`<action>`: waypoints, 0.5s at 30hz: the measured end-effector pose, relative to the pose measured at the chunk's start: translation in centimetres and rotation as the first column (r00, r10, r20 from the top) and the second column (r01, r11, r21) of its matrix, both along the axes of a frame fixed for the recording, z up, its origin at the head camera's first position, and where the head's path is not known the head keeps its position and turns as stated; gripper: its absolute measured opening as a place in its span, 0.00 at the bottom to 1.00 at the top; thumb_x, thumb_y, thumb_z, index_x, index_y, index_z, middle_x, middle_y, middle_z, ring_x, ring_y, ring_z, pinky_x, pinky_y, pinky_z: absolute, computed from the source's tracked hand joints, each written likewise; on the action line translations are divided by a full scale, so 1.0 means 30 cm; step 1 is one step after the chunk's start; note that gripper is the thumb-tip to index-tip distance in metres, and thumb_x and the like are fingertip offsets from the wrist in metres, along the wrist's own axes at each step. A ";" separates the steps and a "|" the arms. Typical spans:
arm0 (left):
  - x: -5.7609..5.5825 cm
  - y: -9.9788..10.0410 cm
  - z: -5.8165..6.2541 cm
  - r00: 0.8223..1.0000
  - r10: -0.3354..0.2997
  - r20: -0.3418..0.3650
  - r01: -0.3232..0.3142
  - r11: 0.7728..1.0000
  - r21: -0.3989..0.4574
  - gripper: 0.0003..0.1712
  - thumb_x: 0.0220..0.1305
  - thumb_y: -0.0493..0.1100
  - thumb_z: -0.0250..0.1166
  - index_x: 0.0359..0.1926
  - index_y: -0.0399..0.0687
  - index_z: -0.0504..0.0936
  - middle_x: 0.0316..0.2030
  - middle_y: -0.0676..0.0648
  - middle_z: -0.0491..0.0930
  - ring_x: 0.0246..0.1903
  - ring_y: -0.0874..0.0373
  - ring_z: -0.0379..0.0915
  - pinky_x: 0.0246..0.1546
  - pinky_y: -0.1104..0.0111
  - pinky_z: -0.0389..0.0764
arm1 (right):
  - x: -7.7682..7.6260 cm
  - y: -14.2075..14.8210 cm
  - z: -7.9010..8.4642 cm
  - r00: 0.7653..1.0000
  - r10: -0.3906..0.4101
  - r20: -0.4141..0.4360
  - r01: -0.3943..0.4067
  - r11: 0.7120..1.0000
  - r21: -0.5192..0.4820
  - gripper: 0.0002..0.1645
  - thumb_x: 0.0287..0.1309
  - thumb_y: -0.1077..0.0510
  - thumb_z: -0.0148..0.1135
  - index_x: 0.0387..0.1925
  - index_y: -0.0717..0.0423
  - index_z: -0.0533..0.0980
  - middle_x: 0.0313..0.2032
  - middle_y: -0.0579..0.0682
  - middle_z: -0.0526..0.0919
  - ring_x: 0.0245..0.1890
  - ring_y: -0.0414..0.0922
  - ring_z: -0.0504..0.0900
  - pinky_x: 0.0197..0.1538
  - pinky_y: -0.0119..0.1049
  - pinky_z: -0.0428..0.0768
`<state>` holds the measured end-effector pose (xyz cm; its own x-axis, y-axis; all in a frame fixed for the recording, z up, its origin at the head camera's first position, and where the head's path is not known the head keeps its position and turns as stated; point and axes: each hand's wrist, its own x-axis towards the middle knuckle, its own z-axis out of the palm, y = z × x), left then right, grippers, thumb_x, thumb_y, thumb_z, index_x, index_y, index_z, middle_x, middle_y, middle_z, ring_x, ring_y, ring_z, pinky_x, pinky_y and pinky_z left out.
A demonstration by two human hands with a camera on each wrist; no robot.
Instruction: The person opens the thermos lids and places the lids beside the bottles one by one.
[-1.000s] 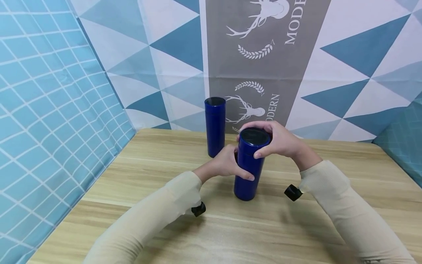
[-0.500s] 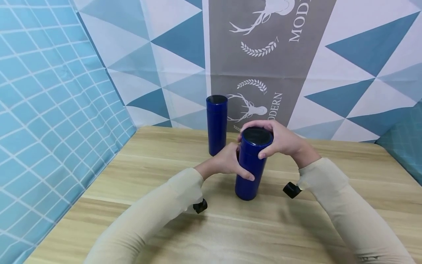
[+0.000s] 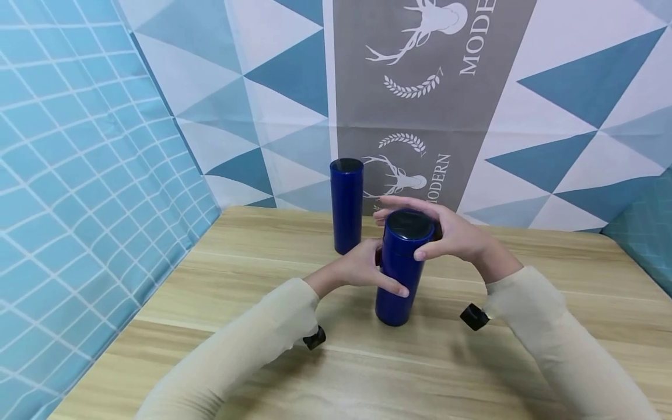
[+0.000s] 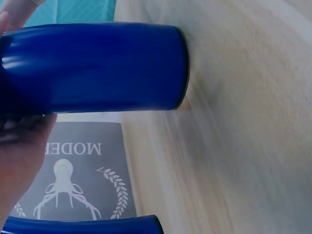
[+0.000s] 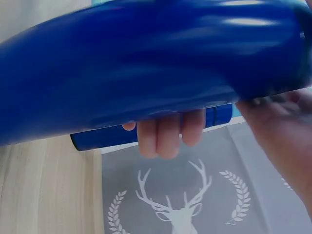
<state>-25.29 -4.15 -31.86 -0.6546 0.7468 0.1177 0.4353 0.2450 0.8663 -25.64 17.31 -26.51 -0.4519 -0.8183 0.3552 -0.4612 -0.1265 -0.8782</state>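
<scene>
A dark blue thermos bottle (image 3: 401,265) with a black-topped lid (image 3: 409,224) is upright, leaning slightly, its base (image 4: 181,68) right at the wooden table. My left hand (image 3: 362,265) grips its body from the left, thumb across the front and fingers (image 5: 168,136) wrapped behind. Around the lid, my right hand (image 3: 451,230) is spread with its fingers fairly straight behind the top and the thumb tip at the lid's lower right edge. Behind and to the left stands a second blue thermos bottle (image 3: 347,204), upright and touched by neither hand.
The wood-grain table (image 3: 252,245) runs back to a patterned wall cloth (image 3: 294,116) with a grey deer panel. A blue checked cloth (image 3: 79,175) borders the left side. Black wrist mounts (image 3: 474,317) hang under both sleeves.
My right hand's fingers have straightened and lifted away from the lid they were curled round. My left hand keeps its hold on the bottle, which stays in about the same spot.
</scene>
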 end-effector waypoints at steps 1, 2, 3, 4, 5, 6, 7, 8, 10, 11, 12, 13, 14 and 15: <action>0.005 -0.001 0.000 1.000 0.005 0.004 -0.005 1.000 0.007 0.38 0.46 0.36 0.75 0.61 0.45 0.71 0.55 0.44 0.80 0.49 0.63 0.78 0.55 0.72 0.77 | 0.006 0.007 0.001 1.000 -0.008 0.002 0.008 1.000 0.001 0.52 0.55 0.57 0.68 0.73 0.60 0.49 0.68 0.50 0.68 0.68 0.48 0.69 0.64 0.38 0.75; 0.010 -0.003 0.000 1.000 0.014 0.010 -0.014 1.000 0.014 0.40 0.45 0.36 0.76 0.61 0.46 0.71 0.55 0.45 0.80 0.51 0.63 0.78 0.56 0.72 0.76 | 0.014 0.013 0.003 1.000 -0.028 -0.001 0.028 1.000 0.003 0.53 0.55 0.56 0.68 0.74 0.59 0.48 0.68 0.48 0.67 0.68 0.47 0.69 0.64 0.37 0.74; 0.017 -0.005 0.001 1.000 0.023 0.012 -0.024 0.999 0.022 0.41 0.45 0.36 0.76 0.62 0.46 0.69 0.56 0.45 0.79 0.52 0.63 0.77 0.57 0.72 0.76 | 0.023 0.019 0.005 0.998 -0.056 -0.003 0.056 0.998 0.006 0.54 0.55 0.55 0.69 0.74 0.58 0.48 0.68 0.47 0.68 0.68 0.47 0.69 0.65 0.35 0.74; 0.025 -0.007 0.001 0.999 0.036 0.014 -0.037 0.999 0.030 0.42 0.44 0.36 0.76 0.63 0.46 0.69 0.57 0.46 0.79 0.52 0.63 0.77 0.58 0.72 0.75 | 0.033 0.024 0.006 0.996 -0.092 -0.011 0.093 0.996 0.011 0.54 0.54 0.55 0.69 0.74 0.57 0.49 0.69 0.48 0.67 0.68 0.47 0.69 0.65 0.34 0.73; 0.033 -0.009 0.001 0.999 0.047 0.014 -0.047 0.998 0.040 0.43 0.44 0.35 0.77 0.63 0.47 0.68 0.57 0.46 0.78 0.53 0.63 0.77 0.59 0.71 0.75 | 0.049 0.024 0.010 0.989 -0.148 -0.023 0.149 0.989 0.024 0.54 0.54 0.55 0.70 0.74 0.56 0.49 0.68 0.50 0.67 0.67 0.47 0.70 0.65 0.32 0.72; 0.041 -0.009 0.000 0.998 0.059 0.012 -0.059 0.997 0.054 0.44 0.43 0.35 0.77 0.63 0.47 0.68 0.58 0.47 0.78 0.54 0.62 0.76 0.59 0.71 0.74 | 0.068 0.023 0.013 0.976 -0.214 -0.036 0.216 0.976 0.041 0.53 0.53 0.56 0.70 0.74 0.56 0.50 0.68 0.52 0.67 0.67 0.48 0.69 0.65 0.29 0.72; 0.050 -0.008 -0.001 0.997 0.073 0.006 -0.074 0.995 0.067 0.45 0.43 0.35 0.77 0.63 0.47 0.68 0.58 0.47 0.77 0.54 0.62 0.76 0.59 0.71 0.75 | 0.087 0.019 0.017 0.958 -0.284 -0.046 0.286 0.957 0.056 0.52 0.53 0.57 0.70 0.74 0.55 0.51 0.68 0.54 0.67 0.68 0.50 0.68 0.65 0.27 0.71; 0.059 -0.006 -0.003 0.996 0.093 -0.002 -0.093 0.992 0.082 0.45 0.42 0.35 0.78 0.63 0.48 0.68 0.57 0.47 0.78 0.53 0.62 0.77 0.58 0.71 0.75 | 0.108 0.012 0.021 0.933 -0.355 -0.052 0.358 0.931 0.073 0.52 0.52 0.59 0.71 0.73 0.54 0.52 0.68 0.56 0.67 0.68 0.51 0.68 0.65 0.26 0.70; 0.078 0.004 -0.007 0.989 0.149 -0.017 -0.146 0.984 0.104 0.45 0.41 0.36 0.79 0.62 0.50 0.69 0.55 0.49 0.79 0.51 0.64 0.77 0.56 0.71 0.76 | 0.148 -0.007 0.029 0.869 -0.490 -0.075 0.495 0.862 0.106 0.50 0.52 0.61 0.71 0.72 0.55 0.55 0.67 0.59 0.67 0.67 0.52 0.69 0.66 0.29 0.70; 0.088 0.009 -0.010 0.984 0.175 -0.024 -0.171 0.978 0.119 0.44 0.41 0.37 0.79 0.62 0.50 0.69 0.54 0.48 0.79 0.50 0.64 0.77 0.55 0.71 0.77 | 0.168 -0.019 0.033 0.832 -0.548 -0.085 0.555 0.823 0.121 0.50 0.51 0.62 0.71 0.72 0.55 0.56 0.66 0.58 0.68 0.67 0.52 0.69 0.66 0.31 0.70; 0.096 0.015 -0.013 0.979 0.202 -0.025 -0.197 0.971 0.133 0.44 0.41 0.38 0.79 0.61 0.50 0.70 0.53 0.49 0.80 0.49 0.65 0.77 0.54 0.71 0.77 | 0.182 -0.030 0.035 0.800 -0.593 -0.092 0.601 0.789 0.127 0.49 0.50 0.62 0.72 0.71 0.55 0.57 0.66 0.57 0.69 0.66 0.53 0.70 0.67 0.35 0.70; 0.104 0.022 -0.016 0.973 0.230 -0.027 -0.224 0.964 0.142 0.43 0.41 0.39 0.79 0.61 0.51 0.70 0.53 0.49 0.80 0.48 0.65 0.78 0.53 0.71 0.78 | 0.194 -0.041 0.038 0.771 -0.629 -0.103 0.637 0.760 0.127 0.49 0.50 0.61 0.72 0.71 0.56 0.58 0.65 0.56 0.70 0.66 0.53 0.70 0.68 0.39 0.70; 0.111 0.028 -0.019 0.967 0.254 -0.028 -0.247 0.957 0.152 0.43 0.41 0.40 0.79 0.61 0.52 0.71 0.52 0.49 0.81 0.47 0.66 0.78 0.52 0.71 0.78 | 0.204 -0.052 0.040 0.743 -0.658 -0.120 0.669 0.732 0.127 0.49 0.49 0.60 0.73 0.70 0.56 0.59 0.64 0.56 0.71 0.65 0.53 0.72 0.68 0.43 0.70; 0.118 0.034 -0.021 0.962 0.273 -0.024 -0.266 0.950 0.161 0.42 0.42 0.40 0.79 0.61 0.53 0.71 0.52 0.50 0.81 0.47 0.66 0.78 0.52 0.71 0.78 | 0.215 -0.061 0.042 0.719 -0.681 -0.142 0.695 0.708 0.126 0.49 0.48 0.59 0.74 0.70 0.55 0.60 0.63 0.56 0.72 0.64 0.54 0.73 0.67 0.47 0.69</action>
